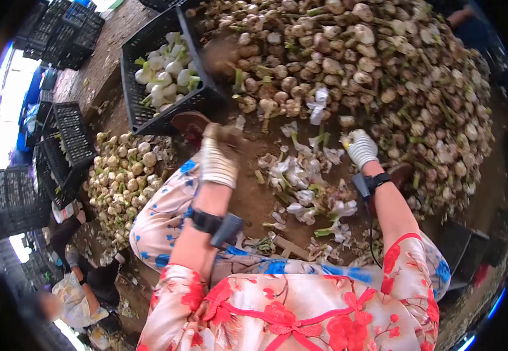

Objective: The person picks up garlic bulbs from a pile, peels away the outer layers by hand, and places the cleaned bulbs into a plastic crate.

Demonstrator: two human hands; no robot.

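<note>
My left hand [219, 158], in a white striped glove, is left of centre just below the black crate [207, 99]. Motion smears its fingers, so its grip cannot be made out. In the same kind of glove, my right hand [361, 149] is at the lower edge of the big heap of garlic bulbs [336, 52]. Its fingers are curled closed, and what they hold, if anything, is hidden. White peeled bulbs [169, 73] lie inside the crate. Between my hands, white and green peelings [303, 175] cover the ground. A brown blur [220, 57] shows beside the crate's right side.
A smaller heap of bulbs [128, 169] lies left of my left leg. Stacked black crates [11, 196] stand at the far left. Another person [84, 292] sits at the lower left. A dark box [464, 251] is at the right.
</note>
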